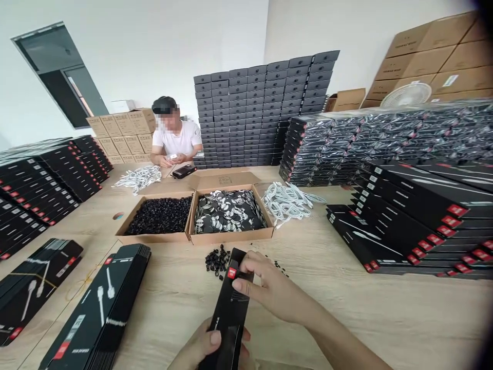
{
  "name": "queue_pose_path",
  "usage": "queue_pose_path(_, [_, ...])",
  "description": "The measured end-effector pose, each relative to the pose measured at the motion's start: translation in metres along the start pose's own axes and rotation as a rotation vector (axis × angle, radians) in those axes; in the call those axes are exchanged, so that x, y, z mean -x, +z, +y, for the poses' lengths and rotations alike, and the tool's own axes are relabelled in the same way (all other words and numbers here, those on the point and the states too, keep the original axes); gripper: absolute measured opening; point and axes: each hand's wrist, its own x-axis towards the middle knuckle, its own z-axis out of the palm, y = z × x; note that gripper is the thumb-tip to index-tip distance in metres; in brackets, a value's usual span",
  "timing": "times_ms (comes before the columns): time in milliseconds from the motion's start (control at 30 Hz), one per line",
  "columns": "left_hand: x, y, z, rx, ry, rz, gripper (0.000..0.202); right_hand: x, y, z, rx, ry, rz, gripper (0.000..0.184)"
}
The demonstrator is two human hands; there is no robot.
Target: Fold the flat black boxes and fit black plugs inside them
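Note:
A long black cardboard box (227,303) with a small red label is held tilted above the table's front. My left hand (204,341) wraps round its lower part, thumb on the front face and fingertips showing at the right side. Near the upper end, my right hand (265,282) pinches the box, its thumb beside the red label. Just beyond the box lies a loose pile of small black pieces (217,261), with more scattered by my right hand. Nearest on the left is a stack of flat black packaging sleeves (96,303) printed with white cables.
Behind are an open carton of small black parts (154,237), a carton of black-and-white pieces (231,236) and white cables (290,200). Black boxes (408,221) are stacked at right, others (38,180) at left. Across the table sits a co-worker (177,136) beside a tall box wall (254,113).

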Motion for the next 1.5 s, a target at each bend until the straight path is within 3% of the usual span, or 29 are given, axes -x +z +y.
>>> queue_pose_path(200, [-0.026, 0.005, 0.002, -0.388, 0.280, 0.078, 0.073, 0.004, 0.007, 0.007, -0.311, 0.060, 0.003, 0.031])
queue_pose_path(333, [-0.031, 0.019, 0.006, -0.494, 0.403, 0.340, 0.070, 0.007, 0.010, 0.016, -0.455, 0.074, 0.177, 0.027])
queue_pose_path(400, [-0.031, 0.025, 0.006, -0.477, 0.464, 0.481, 0.062, 0.006, 0.009, 0.020, -0.544, 0.107, 0.209, 0.029])
queue_pose_path(500, [-0.035, 0.030, 0.003, -0.374, 0.461, 0.563, 0.044, 0.006, 0.009, 0.028, -0.696, 0.164, 0.208, 0.034])
queue_pose_path(600, [-0.041, 0.029, -0.002, -0.253, 0.423, 0.560, 0.038, 0.011, 0.017, 0.034, -0.799, 0.222, 0.272, 0.066])
queue_pose_path(667, [-0.045, 0.027, -0.005, -0.173, 0.431, 0.551, 0.037, 0.020, 0.029, 0.038, -0.829, 0.263, 0.214, 0.081])
queue_pose_path(800, [-0.053, 0.024, -0.012, -0.092, 0.476, 0.602, 0.036, 0.043, 0.055, 0.042, -0.692, 0.255, 0.019, 0.050])
queue_pose_path(900, [-0.061, 0.028, -0.020, -0.149, 0.507, 0.669, 0.042, 0.053, 0.068, 0.048, -0.413, 0.280, 0.145, 0.046])
queue_pose_path(1000, [-0.068, 0.039, -0.026, -0.249, 0.610, 0.774, 0.070, 0.057, 0.076, 0.053, -0.064, 0.308, 0.244, 0.047])
queue_pose_path(1100, [-0.067, 0.048, -0.021, -0.257, 0.644, 0.715, 0.090, 0.059, 0.081, 0.049, 0.184, 0.139, 0.237, 0.047])
queue_pose_path(1200, [-0.055, 0.045, -0.007, -0.164, 0.527, 0.632, 0.078, 0.060, 0.074, 0.039, 0.230, -0.038, 0.132, 0.049])
queue_pose_path(1267, [-0.045, 0.038, 0.002, -0.059, 0.440, 0.644, 0.067, 0.058, 0.062, 0.032, 0.180, 0.006, 0.126, 0.049])
queue_pose_path(1333, [-0.037, 0.033, 0.007, 0.037, 0.346, 0.615, 0.058, 0.053, 0.049, 0.030, 0.076, 0.118, 0.247, 0.051])
queue_pose_path(1400, [-0.034, 0.032, 0.006, 0.047, 0.290, 0.513, 0.053, 0.047, 0.038, 0.029, -0.106, 0.217, 0.375, 0.054])
queue_pose_path(1500, [-0.037, 0.038, -0.002, -0.097, 0.394, 0.395, 0.057, 0.040, 0.035, 0.029, -0.465, 0.233, 0.362, 0.053])
